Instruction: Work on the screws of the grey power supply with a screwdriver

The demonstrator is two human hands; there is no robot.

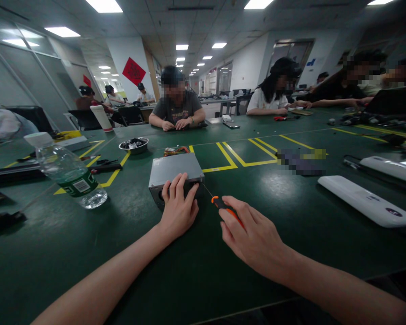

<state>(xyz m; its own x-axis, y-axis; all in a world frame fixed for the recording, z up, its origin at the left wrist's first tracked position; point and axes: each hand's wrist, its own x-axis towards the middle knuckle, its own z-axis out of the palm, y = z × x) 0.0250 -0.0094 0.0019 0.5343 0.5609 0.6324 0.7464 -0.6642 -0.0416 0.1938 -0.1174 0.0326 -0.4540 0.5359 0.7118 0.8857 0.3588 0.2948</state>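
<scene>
Bottle (72, 171), bowl (138, 150) near metal box (174, 166) — left fingers (180, 184) spread on it, right fingers (237, 205) clamping screwdriver (218, 202).

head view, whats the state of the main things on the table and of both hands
left hand: fingers spread, touching the power supply unit
right hand: closed around the screwdriver
power supply unit: closed on top
screwdriver: tip by the unit's corner, contact unclear
water bottle: capped, partly full
metal bowl: holding small parts
</scene>
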